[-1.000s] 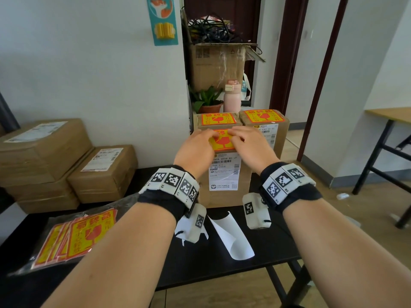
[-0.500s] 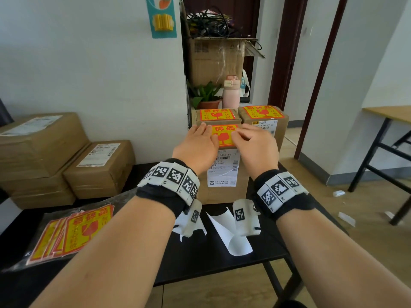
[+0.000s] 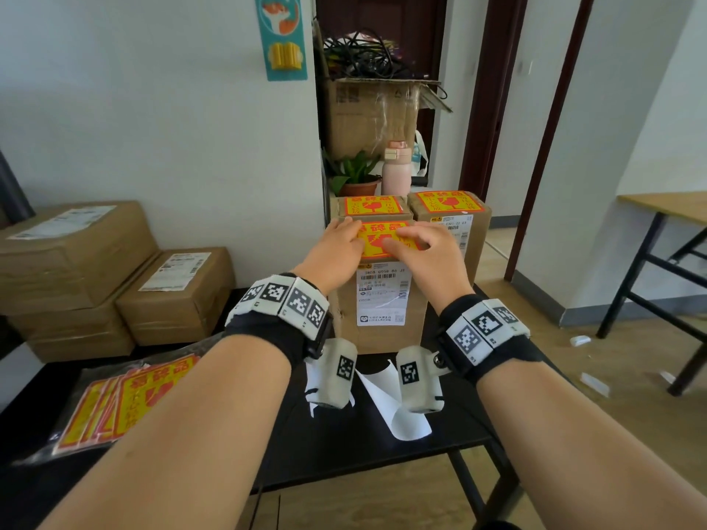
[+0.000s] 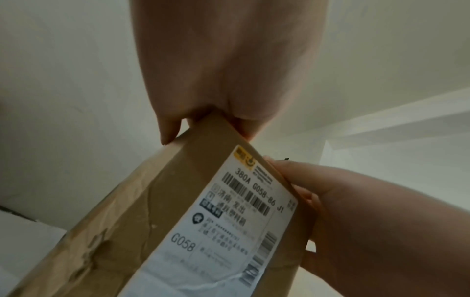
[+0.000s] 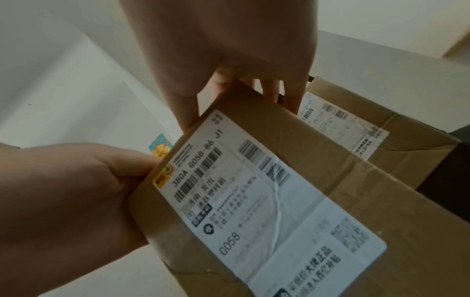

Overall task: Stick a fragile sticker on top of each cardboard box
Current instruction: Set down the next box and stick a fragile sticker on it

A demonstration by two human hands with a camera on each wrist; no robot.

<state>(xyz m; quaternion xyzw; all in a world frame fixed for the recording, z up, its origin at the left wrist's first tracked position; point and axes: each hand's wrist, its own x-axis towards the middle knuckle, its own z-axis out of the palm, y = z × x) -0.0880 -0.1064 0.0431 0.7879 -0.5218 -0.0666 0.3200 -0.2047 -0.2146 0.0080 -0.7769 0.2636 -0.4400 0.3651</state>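
Both hands lie flat on the red-and-yellow fragile sticker [image 3: 377,241] atop the near brown cardboard box [image 3: 382,300]: the left hand [image 3: 334,248] has straight fingers pressing its left part, while the right hand [image 3: 424,250] presses with fingertips, likely rubbing it down so the edges bond. Two taller brown cardboard boxes behind [image 3: 445,219] already carry theirs (three done, seemingly). On the black table [image 3: 344,445] lie a curled white backing sheet [image 3: 398,411] and a clear bag of spare stickers [image 3: 126,403]; unlabelled stacked brown boxes [image 3: 95,277] sit by the white wall.
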